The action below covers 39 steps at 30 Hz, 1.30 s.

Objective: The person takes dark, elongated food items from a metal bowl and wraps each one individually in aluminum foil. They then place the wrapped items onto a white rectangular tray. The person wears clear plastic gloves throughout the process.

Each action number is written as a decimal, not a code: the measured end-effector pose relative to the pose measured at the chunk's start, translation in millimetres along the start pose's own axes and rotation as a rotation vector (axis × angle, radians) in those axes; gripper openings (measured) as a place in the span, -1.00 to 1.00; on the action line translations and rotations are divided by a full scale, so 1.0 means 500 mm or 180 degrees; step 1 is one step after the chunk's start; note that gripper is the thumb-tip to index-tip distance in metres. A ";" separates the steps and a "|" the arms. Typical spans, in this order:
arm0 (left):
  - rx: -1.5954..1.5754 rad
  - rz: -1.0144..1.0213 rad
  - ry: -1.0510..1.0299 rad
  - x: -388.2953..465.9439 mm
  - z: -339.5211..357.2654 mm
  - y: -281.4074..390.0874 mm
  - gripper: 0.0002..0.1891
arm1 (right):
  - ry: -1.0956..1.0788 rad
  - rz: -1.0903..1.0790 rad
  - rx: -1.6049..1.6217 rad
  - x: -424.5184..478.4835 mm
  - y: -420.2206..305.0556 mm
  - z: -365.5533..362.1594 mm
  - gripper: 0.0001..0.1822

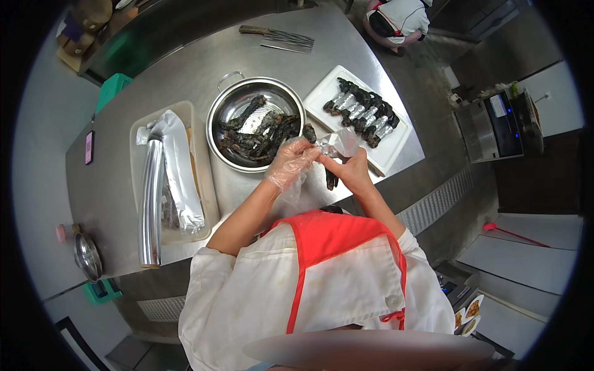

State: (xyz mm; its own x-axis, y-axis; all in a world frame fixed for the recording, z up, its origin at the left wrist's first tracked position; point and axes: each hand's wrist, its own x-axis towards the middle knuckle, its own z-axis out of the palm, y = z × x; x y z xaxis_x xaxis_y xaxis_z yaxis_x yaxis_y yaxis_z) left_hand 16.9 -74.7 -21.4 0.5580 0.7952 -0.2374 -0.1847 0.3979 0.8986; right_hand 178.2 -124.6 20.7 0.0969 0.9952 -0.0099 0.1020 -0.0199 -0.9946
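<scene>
My left hand (293, 160), in a clear plastic glove, grips a dark, charred-looking animal foot (332, 180) near its middle. My right hand (351, 170) looks bare and pinches the same piece from the other side. Crinkled shiny wrapping (341, 143), probably aluminium foil, lies around the piece between my hands. Its toes point down toward me; its stub end shows beyond my left fingers. Beyond my left hand, a steel pan (214, 132) holds several loose dark feet (260, 134). On a white tray (325, 88) at right, several feet (366, 111) lie in a row with foil bands around their middles.
A roll of aluminium foil (151, 204) and a loose foil sheet (176, 171) lie across a plastic tub (211, 199). A cleaver (287, 39) rests at the steel table's (204, 55) far side. A phone (89, 147) and steel bowl (87, 257) are left. Another person (399, 21) is beyond.
</scene>
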 end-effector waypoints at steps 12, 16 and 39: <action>0.0365 0.0753 0.0425 0.014 0.006 -0.025 -0.84 | 0.0278 -0.1905 -0.1806 0.000 0.006 0.015 -0.71; 0.1310 0.1018 0.0780 -0.003 0.019 0.002 -0.84 | 0.0312 -0.1845 -0.2319 -0.011 0.010 0.020 -0.65; 0.0204 0.0155 -0.0566 0.022 -0.019 0.012 -0.84 | -0.0063 -0.0351 -0.0865 -0.001 -0.008 -0.006 -0.78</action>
State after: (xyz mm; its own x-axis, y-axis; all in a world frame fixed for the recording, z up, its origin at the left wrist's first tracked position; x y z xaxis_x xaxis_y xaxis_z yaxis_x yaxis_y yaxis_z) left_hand 14.3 -59.0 -22.0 0.6848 0.7171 -0.1294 -0.1662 0.3266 0.9304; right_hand 180.7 -125.4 24.9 0.0514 0.9944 0.0921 0.3726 0.0665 -0.9256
